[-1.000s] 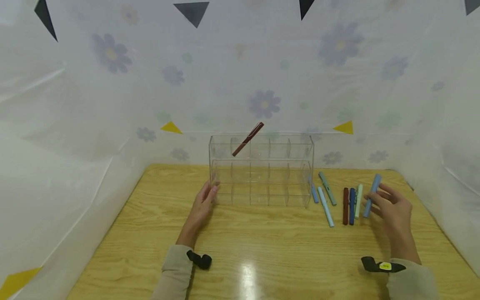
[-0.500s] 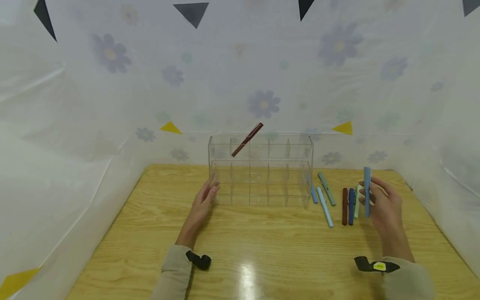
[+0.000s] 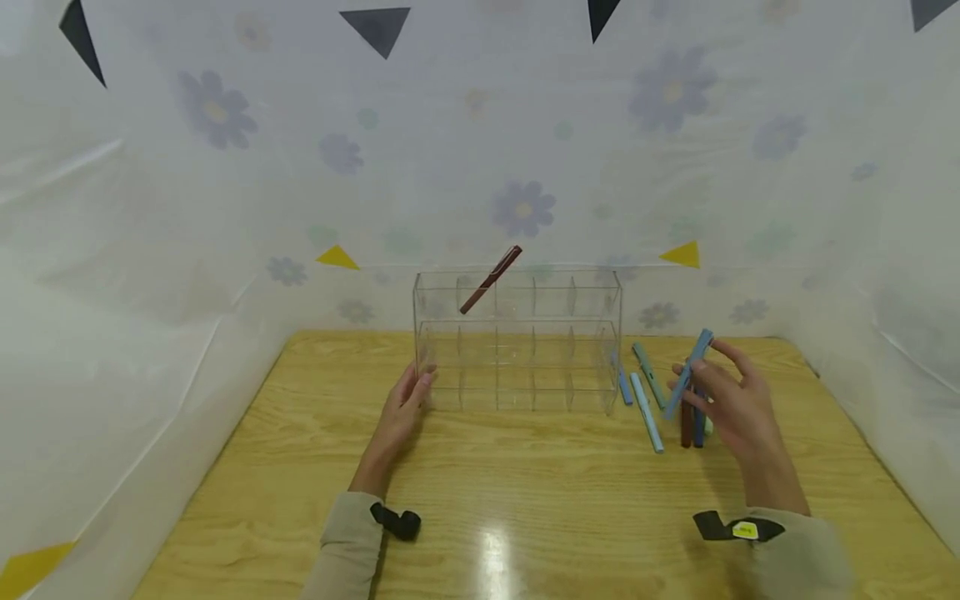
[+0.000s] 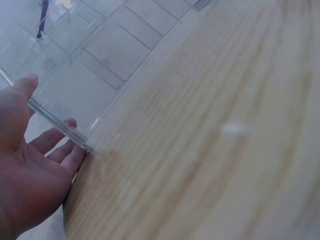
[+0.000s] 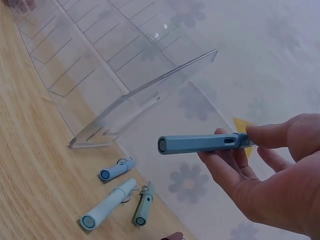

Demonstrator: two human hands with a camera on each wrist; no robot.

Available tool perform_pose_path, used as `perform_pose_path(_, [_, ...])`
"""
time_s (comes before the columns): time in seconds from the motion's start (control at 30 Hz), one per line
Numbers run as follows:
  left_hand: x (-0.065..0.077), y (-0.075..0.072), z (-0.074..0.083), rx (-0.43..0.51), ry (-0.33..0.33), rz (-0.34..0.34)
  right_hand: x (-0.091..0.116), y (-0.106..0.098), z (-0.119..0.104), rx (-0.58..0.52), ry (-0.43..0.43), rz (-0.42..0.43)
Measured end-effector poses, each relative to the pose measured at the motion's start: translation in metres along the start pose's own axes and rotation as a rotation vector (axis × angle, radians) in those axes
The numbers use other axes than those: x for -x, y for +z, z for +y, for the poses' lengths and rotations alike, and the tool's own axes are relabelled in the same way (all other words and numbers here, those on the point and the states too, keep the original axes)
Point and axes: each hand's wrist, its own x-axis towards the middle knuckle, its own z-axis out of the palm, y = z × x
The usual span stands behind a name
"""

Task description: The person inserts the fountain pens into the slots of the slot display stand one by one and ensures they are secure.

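Note:
My left hand (image 3: 401, 408) holds the left side of a clear divided pen rack (image 3: 517, 321); in the left wrist view its thumb is in front of the side panel (image 4: 60, 125) and the fingers are behind. A dark red pen (image 3: 491, 280) leans in the rack's upper row. Between thumb and fingers, my right hand (image 3: 738, 412) pinches a blue pen (image 5: 200, 143), raised and tilted above the table, right of the rack. Below this hand lie a dark red pen (image 3: 686, 429), a dark blue pen (image 3: 699, 429) and a pale green pen (image 3: 708, 425), partly hidden.
By the rack's right end lie a blue pen (image 3: 625, 388), a light blue pen (image 3: 647, 412) and a green pen (image 3: 648, 373). The wooden table (image 3: 525, 492) meets a flowered white sheet (image 3: 450, 167) at the back.
My right hand has moved left with the blue pen, from the right of the pen row to above it. The pen's tilt has changed. My left hand stays on the rack.

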Motion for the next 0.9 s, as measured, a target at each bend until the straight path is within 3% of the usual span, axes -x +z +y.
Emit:
perform_pose_path(0.3, [-0.002,0.002,0.001,-0.018,0.001,-0.004,-0.001,0.015,-0.005,0.107,-0.099,-0.052])
perform_pose_path(0.57, [0.0,0.001,0.001,-0.011,-0.001,-0.005,-0.012,0.044,-0.014,0.107,-0.131,-0.031])
perform_pose_path(0.9, [0.006,0.0,0.001,-0.011,-0.014,-0.01,-0.039,0.09,-0.027,0.249,-0.212,0.047])
